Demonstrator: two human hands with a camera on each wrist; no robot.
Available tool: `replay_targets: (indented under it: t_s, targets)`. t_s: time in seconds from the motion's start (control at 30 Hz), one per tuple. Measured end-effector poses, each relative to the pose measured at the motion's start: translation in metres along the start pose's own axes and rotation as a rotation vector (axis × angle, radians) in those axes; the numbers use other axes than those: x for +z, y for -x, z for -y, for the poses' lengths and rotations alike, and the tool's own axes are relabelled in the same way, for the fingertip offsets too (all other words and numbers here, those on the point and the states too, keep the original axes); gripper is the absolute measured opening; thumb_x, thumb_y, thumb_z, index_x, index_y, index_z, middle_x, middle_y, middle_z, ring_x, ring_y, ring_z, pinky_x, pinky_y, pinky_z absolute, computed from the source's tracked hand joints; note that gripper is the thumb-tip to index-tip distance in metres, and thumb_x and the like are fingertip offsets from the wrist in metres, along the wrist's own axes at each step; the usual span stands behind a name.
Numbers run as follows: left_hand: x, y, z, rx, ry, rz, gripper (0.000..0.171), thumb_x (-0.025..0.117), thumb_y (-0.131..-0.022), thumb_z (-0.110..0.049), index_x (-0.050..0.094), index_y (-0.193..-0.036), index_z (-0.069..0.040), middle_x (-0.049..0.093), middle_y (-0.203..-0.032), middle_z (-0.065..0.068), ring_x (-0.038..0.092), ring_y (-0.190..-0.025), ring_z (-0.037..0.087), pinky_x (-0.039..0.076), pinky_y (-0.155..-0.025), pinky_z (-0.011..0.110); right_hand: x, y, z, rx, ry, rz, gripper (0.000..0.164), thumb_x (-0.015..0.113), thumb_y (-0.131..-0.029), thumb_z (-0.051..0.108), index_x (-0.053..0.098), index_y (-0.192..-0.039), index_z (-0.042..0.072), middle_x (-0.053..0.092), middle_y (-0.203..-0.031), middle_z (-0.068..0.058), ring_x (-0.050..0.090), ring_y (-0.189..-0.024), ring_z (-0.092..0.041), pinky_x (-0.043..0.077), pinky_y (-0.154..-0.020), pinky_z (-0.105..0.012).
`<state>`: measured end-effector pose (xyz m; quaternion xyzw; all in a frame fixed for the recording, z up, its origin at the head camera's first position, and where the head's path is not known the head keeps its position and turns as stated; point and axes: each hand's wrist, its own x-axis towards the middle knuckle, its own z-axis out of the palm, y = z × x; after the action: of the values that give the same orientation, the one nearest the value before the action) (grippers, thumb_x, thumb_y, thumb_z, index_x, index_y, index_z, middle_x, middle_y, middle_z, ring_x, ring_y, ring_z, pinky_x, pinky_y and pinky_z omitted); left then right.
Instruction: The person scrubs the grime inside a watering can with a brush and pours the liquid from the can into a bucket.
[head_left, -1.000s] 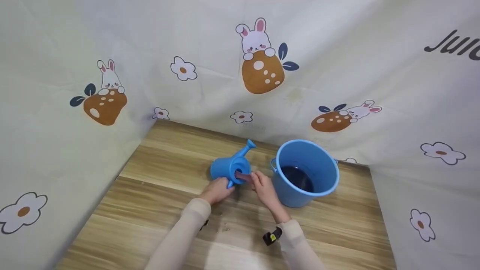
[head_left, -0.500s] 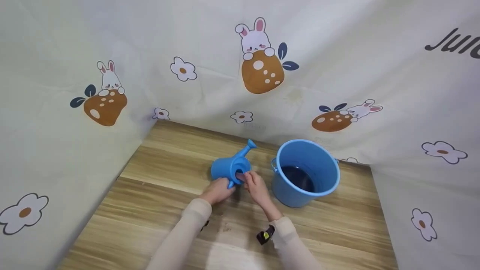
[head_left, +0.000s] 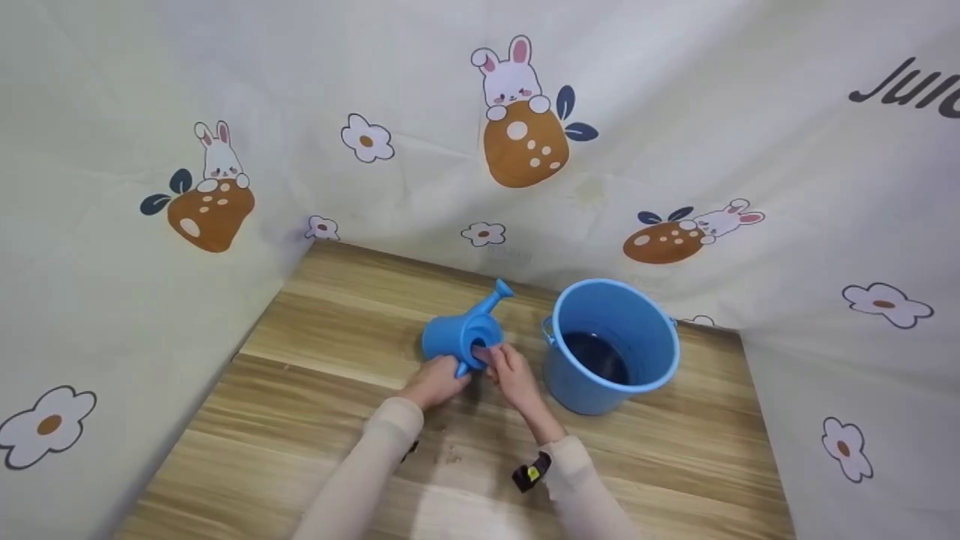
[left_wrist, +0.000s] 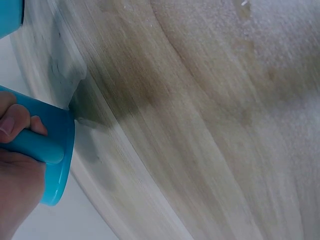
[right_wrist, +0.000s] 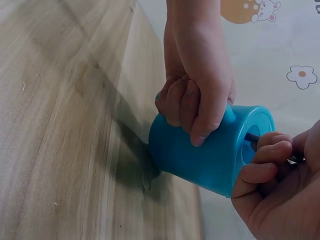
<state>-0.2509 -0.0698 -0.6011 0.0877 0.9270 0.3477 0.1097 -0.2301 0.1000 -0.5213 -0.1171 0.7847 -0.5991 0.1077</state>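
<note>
- On the far left, a soft, creamy cloth wall (head_left: 90,300) hangs down, a bit wrinkly, with a bunny and fruit picture (head_left: 212,210) and flowers on it.
- Next come the flat wooden boards (head_left: 330,300), smooth, with long wavy brown stripes. The right wrist view shows a shiny, wet-looking spot (right_wrist: 146,181) on them, close by the can.
- The left hand (head_left: 435,381) has its fingers curled tight around the can's handle (left_wrist: 37,145), which is round like a fat stick.
- The watering can (head_left: 442,337) is blue, smooth and plastic-looking, shaped like a tube. It is tipped over the boards, left of the bucket, with its round mouth turned to the right hand. Its thin spout (head_left: 486,304) ends in a little cone.
- A thin, flat, purple-brown strip (head_left: 481,352) pokes into the can's mouth. I cannot tell what it is made of.
- The right hand (head_left: 517,379) pinches that strip in a narrow grip.
- A black strap (head_left: 531,472) sits by the right wrist.
- The big blue bucket (head_left: 585,394) stands upright beside the right hand, round and smooth, dark at the bottom.
</note>
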Motion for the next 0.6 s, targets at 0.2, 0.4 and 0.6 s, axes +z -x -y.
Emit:
replay_targets:
  t_s: [0.2, 0.4, 0.6]
  targets:
    - [0.0, -0.001, 0.001, 0.022, -0.005, -0.009, 0.035, 0.057, -0.091, -0.022, 0.036, -0.064, -0.019, 0.033, -0.06, -0.007, 0.039, -0.058, 0.012, 0.034, -0.059, 0.027, -0.004, 0.002, -0.004, 0.011, -0.06, -0.012, 0.026, 0.036, -0.106, 0.009, 0.049, -0.098, -0.012, 0.045, -0.066, -0.003, 0.039, -0.053, -0.006, 0.034, -0.05, -0.017]
    - [0.0, -0.001, 0.001, 0.022, 0.001, -0.001, 0.036, 0.057, -0.092, -0.023, 0.036, -0.063, -0.019, 0.032, -0.06, -0.006, 0.038, -0.058, 0.012, 0.034, -0.059, 0.028, -0.009, 0.006, -0.006, 0.019, -0.129, -0.011, 0.027, 0.035, -0.107, 0.008, 0.048, -0.101, -0.014, 0.045, -0.066, -0.003, 0.038, -0.052, -0.006, 0.032, -0.048, -0.017]
    - [0.0, 0.0, 0.001, 0.02, 0.005, -0.011, 0.036, 0.057, -0.091, -0.022, 0.035, -0.062, -0.019, 0.032, -0.059, -0.007, 0.037, -0.056, 0.012, 0.033, -0.058, 0.028, -0.013, 0.011, -0.004, 0.034, -0.159, -0.02, 0.027, 0.034, -0.107, 0.008, 0.048, -0.101, -0.015, 0.044, -0.066, -0.003, 0.037, -0.052, -0.006, 0.031, -0.048, -0.017]
